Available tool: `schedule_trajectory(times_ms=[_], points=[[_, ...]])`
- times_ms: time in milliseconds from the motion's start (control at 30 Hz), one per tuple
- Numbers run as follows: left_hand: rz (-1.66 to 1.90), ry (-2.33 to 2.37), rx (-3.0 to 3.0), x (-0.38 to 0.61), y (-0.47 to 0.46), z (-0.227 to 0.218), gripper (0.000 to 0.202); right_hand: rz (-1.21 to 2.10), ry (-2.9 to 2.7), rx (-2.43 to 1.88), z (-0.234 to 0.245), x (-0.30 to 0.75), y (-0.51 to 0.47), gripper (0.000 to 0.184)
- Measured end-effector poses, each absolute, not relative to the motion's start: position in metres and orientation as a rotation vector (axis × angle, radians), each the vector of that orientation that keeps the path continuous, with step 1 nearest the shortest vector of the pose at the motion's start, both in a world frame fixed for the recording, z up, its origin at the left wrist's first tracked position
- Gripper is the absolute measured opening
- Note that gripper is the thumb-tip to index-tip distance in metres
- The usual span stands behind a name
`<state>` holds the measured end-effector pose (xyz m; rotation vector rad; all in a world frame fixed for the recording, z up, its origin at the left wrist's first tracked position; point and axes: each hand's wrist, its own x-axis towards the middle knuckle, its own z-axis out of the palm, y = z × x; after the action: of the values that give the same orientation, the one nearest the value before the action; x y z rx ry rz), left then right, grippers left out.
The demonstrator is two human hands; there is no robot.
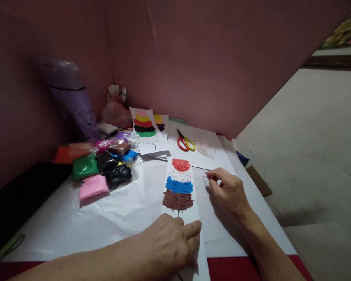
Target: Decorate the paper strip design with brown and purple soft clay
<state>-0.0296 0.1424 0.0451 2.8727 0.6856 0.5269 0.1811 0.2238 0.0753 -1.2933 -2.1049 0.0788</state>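
Note:
My left hand [172, 244] rests knuckles-up on the near end of a white paper strip [190, 218], fingers curled and pressing it down. The strip carries a clay picture [178, 185] with red, white, blue and brown bands. My right hand [228, 191] lies just right of the strip, with fingertips pinched on a small pale bit I cannot make out. Both hands are over a white sheet [105, 218] covering the table.
Bags of coloured clay [102, 166] lie at the left, with a purple bottle [71, 99] behind. Red-and-yellow scissors [185, 142] and a second clay picture [144, 124] sit at the back. A pink wall stands behind; floor drops away on the right.

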Motion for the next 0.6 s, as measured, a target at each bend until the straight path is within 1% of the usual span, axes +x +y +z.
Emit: schedule_trajectory(times_ms=[133, 500, 533, 600], points=[[0.53, 0.686, 2.878, -0.0294, 0.1424, 0.0448, 0.03, 0.12, -2.242, -1.258, 0.0684, 0.1768, 0.223, 0.019], [0.493, 0.698, 2.898, -0.0294, 0.1434, 0.0448, 0.033, 0.036, -2.386, -1.407, 0.0734, 0.1797, 0.2217, 0.019], [0.5, 0.698, 2.9, -0.0293, 0.1433, 0.045, 0.033, 0.035, -2.365, -1.395, 0.074, 0.179, 0.2211, 0.019], [0.559, 0.669, 2.877, -0.0293, 0.143, 0.0474, 0.026, 0.08, -2.288, -1.354, 0.0747, 0.1767, 0.2193, 0.019]])
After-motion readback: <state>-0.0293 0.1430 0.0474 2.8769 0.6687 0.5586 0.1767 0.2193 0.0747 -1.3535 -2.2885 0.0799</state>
